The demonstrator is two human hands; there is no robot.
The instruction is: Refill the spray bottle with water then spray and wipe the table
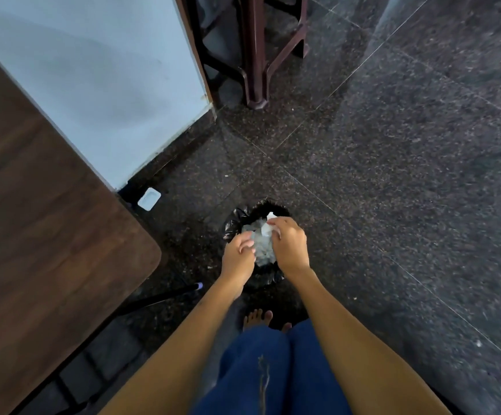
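Over a small bin (237, 220) lined with a black bag, on the dark speckled floor (393, 175), both of the person's hands meet. Fingers of the right hand (291, 245) are curled around a crumpled white tissue (266, 227), pinching it just above the bin's mouth. Those of the left hand (238, 256) are loosely curled beside it; I cannot tell whether they hold anything. Pale crumpled waste fills the bin. To the left stands the wooden surface (49, 220), against a light blue wall (108, 70). Bare toes (256, 317) show below the bin, above blue jeans (273, 369).
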